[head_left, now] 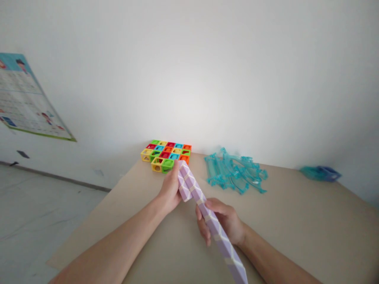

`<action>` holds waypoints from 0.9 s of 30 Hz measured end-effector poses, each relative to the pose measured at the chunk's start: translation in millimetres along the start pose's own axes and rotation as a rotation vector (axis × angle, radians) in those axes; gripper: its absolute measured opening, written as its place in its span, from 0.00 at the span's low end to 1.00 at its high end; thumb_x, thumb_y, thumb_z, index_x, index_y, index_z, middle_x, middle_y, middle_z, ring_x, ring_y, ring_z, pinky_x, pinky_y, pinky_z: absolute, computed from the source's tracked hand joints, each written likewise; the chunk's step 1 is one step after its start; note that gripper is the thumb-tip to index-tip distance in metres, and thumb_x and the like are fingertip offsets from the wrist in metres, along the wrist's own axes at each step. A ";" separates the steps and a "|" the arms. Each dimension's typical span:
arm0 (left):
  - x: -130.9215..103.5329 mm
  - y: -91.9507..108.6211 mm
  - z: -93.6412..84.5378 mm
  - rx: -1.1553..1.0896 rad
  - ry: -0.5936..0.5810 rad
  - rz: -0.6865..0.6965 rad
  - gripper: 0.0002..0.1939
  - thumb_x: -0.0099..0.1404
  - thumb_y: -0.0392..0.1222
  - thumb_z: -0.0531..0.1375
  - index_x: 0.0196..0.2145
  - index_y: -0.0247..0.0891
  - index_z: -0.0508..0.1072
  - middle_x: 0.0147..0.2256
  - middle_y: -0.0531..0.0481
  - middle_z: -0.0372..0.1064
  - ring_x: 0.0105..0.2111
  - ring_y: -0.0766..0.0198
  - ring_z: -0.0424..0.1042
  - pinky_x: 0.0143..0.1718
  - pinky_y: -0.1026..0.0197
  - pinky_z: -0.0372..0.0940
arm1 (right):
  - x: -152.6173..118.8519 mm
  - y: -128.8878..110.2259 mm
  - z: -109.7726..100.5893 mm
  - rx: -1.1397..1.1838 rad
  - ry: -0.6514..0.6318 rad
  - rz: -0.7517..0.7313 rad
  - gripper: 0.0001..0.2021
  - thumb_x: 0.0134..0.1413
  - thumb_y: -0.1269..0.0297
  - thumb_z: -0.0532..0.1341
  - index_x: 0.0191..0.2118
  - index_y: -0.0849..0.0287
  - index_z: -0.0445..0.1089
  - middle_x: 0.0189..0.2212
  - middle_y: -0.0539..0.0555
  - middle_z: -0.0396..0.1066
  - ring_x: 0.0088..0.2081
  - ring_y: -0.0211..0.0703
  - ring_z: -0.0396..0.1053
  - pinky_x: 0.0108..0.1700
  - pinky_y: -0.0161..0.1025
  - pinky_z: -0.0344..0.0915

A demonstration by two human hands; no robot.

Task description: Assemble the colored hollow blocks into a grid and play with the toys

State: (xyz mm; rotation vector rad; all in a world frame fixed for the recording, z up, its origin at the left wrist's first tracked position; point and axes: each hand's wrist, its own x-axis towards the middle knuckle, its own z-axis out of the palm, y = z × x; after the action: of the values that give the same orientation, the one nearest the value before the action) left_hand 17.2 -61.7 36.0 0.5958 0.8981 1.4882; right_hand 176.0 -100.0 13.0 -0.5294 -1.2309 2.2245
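Note:
A long lavender snake twist puzzle [218,232] with pale zigzag seams runs from the middle of the view to the lower right. Its far end is folded back into a short piece beside the long bar. My left hand [171,188] grips that folded end, some of its fingers hidden behind it. Lower down, my right hand [225,221] holds the long bar between thumb and fingers. Both hands are above the table, with the puzzle tilted toward me. Just beyond my left hand lies a block of colourful cubes [170,149] with cut-out faces.
Translucent teal track-like pieces [233,171] lie in a pile on the table [290,221] near the wall. At the far right is a blue and teal object [321,173], blurred. A poster [29,94] hangs on the left wall above the marble-look floor [38,213].

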 end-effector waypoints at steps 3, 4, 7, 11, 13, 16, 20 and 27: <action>1.7 -5.2 -1.4 0.078 0.053 0.063 0.28 0.51 0.68 0.61 0.28 0.37 0.67 0.22 0.57 0.63 0.21 0.69 0.63 0.23 0.66 0.59 | 2.7 -0.4 4.2 -0.029 0.134 0.027 0.22 0.55 0.44 0.55 0.33 0.63 0.67 0.15 0.51 0.68 0.12 0.41 0.66 0.13 0.32 0.60; 1.8 -6.6 -2.7 0.128 0.049 0.107 0.28 0.53 0.68 0.60 0.29 0.37 0.67 0.23 0.56 0.64 0.22 0.68 0.64 0.24 0.66 0.59 | 3.6 -0.1 5.8 -0.037 0.169 0.039 0.23 0.56 0.43 0.53 0.34 0.62 0.66 0.14 0.50 0.68 0.12 0.41 0.66 0.12 0.32 0.59; 3.3 -8.4 -7.4 0.299 0.044 0.303 0.24 0.59 0.65 0.56 0.30 0.37 0.68 0.27 0.54 0.65 0.28 0.66 0.65 0.31 0.66 0.61 | 5.1 1.3 7.6 -0.062 0.200 0.094 0.25 0.58 0.40 0.49 0.33 0.60 0.64 0.13 0.50 0.66 0.11 0.42 0.65 0.11 0.32 0.58; 5.3 -4.5 -11.2 0.499 -0.018 0.456 0.21 0.65 0.61 0.52 0.32 0.39 0.67 0.27 0.55 0.62 0.29 0.67 0.63 0.33 0.66 0.60 | 3.8 2.2 3.4 -0.064 0.136 0.183 0.26 0.60 0.40 0.44 0.32 0.60 0.63 0.13 0.51 0.67 0.11 0.42 0.65 0.10 0.33 0.59; 4.7 -0.5 -11.9 0.568 -0.053 0.512 0.21 0.66 0.60 0.50 0.33 0.39 0.67 0.28 0.55 0.62 0.29 0.66 0.63 0.34 0.66 0.60 | 1.9 2.3 1.4 -0.041 0.102 0.212 0.26 0.60 0.40 0.43 0.32 0.60 0.62 0.14 0.51 0.67 0.12 0.42 0.65 0.11 0.33 0.60; 4.0 5.7 -14.2 0.615 -0.147 0.601 0.22 0.67 0.60 0.49 0.35 0.38 0.68 0.29 0.53 0.64 0.30 0.66 0.63 0.34 0.65 0.59 | -1.9 1.9 0.0 0.025 0.030 0.245 0.26 0.60 0.40 0.44 0.32 0.59 0.61 0.14 0.50 0.67 0.12 0.40 0.65 0.12 0.31 0.59; 7.6 8.6 -19.2 0.537 -0.307 0.570 0.22 0.66 0.61 0.51 0.37 0.38 0.70 0.28 0.53 0.63 0.27 0.66 0.61 0.32 0.65 0.58 | -5.1 0.3 -2.1 0.089 -0.083 0.255 0.24 0.59 0.40 0.45 0.30 0.58 0.59 0.12 0.49 0.65 0.11 0.40 0.64 0.12 0.30 0.56; 10.9 -2.8 -13.9 0.281 -0.091 0.406 0.22 0.61 0.63 0.57 0.33 0.38 0.68 0.25 0.57 0.59 0.24 0.70 0.58 0.26 0.67 0.56 | 1.2 4.9 5.2 0.063 0.043 0.058 0.23 0.55 0.39 0.51 0.30 0.58 0.60 0.11 0.45 0.61 0.10 0.35 0.58 0.12 0.29 0.53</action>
State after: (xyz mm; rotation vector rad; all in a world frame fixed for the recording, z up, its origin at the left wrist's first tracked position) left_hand 6.2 -53.7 24.4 1.0958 0.9601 1.6887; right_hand 170.9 -104.8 11.3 -0.5916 -1.1335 2.2803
